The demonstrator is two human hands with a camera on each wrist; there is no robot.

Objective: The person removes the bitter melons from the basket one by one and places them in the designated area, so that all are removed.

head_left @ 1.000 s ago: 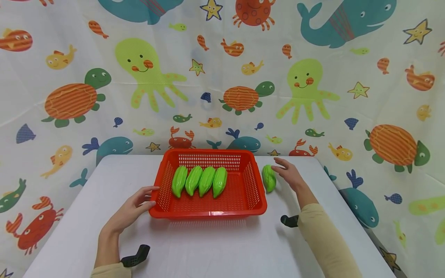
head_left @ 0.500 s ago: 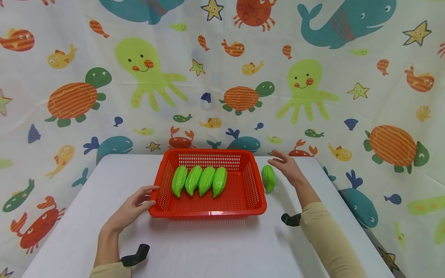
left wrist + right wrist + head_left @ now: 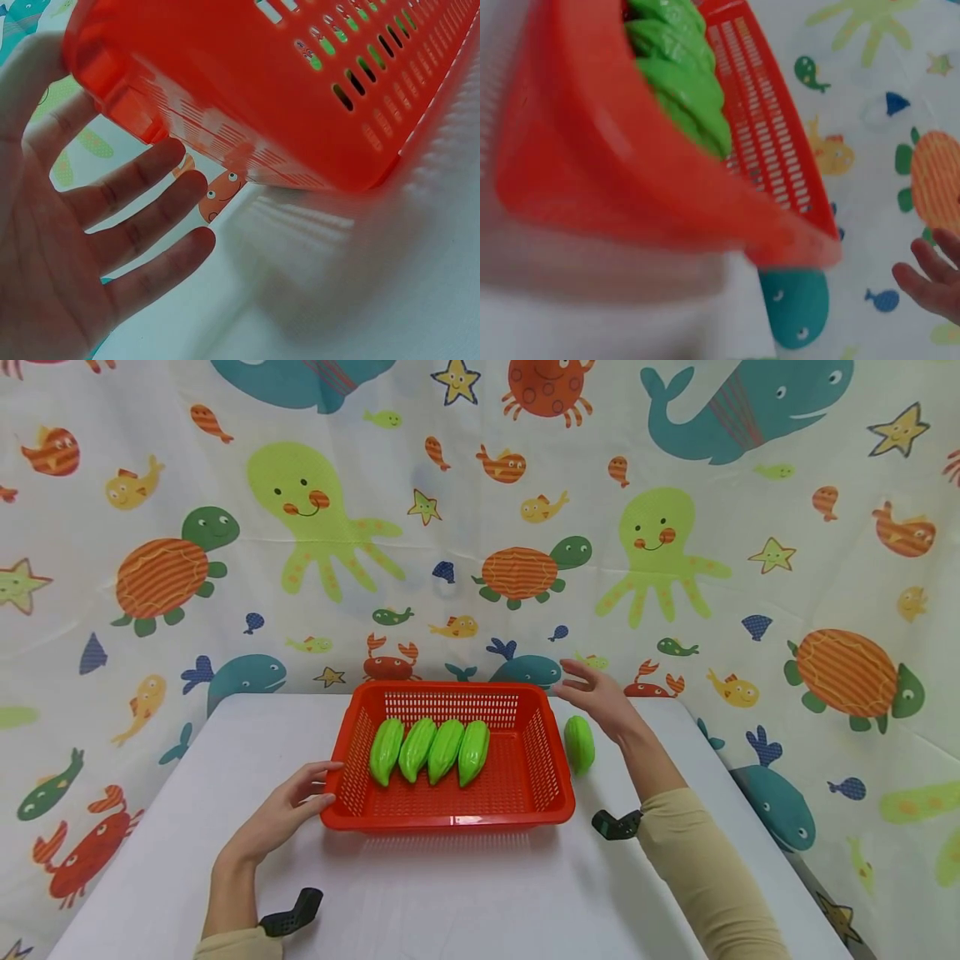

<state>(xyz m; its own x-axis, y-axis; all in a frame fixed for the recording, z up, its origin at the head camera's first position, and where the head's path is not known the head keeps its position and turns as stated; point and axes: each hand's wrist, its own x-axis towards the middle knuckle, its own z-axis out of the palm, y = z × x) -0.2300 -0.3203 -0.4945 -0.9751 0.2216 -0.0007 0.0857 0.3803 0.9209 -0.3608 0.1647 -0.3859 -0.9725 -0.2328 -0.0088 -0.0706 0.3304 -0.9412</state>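
A red slotted plastic basket (image 3: 465, 818) stands on the white table. Several glossy green ribbed vegetables (image 3: 415, 750) with pointed ends lie side by side in its left half. Another green ribbed vegetable (image 3: 580, 746) lies on the table just outside the basket's right wall. My left hand (image 3: 281, 806) touches the basket's left rim with thumb and index finger; in the left wrist view, its other fingers (image 3: 150, 232) stretch out below the rim. Holding nothing, my right hand (image 3: 603, 700) hovers behind the loose vegetable, near the basket's back right corner, with its fingers relaxed.
A white curtain (image 3: 450, 485) printed with sea animals hangs right behind the table (image 3: 450, 902). Black wrist mounts (image 3: 292, 912) stick out from both forearms. The basket's near rim fills much of the right wrist view.
My right hand has moved up and left, away from above the loose vegetable toward the basket's back right corner. The left hand, basket and vegetables stay in place.
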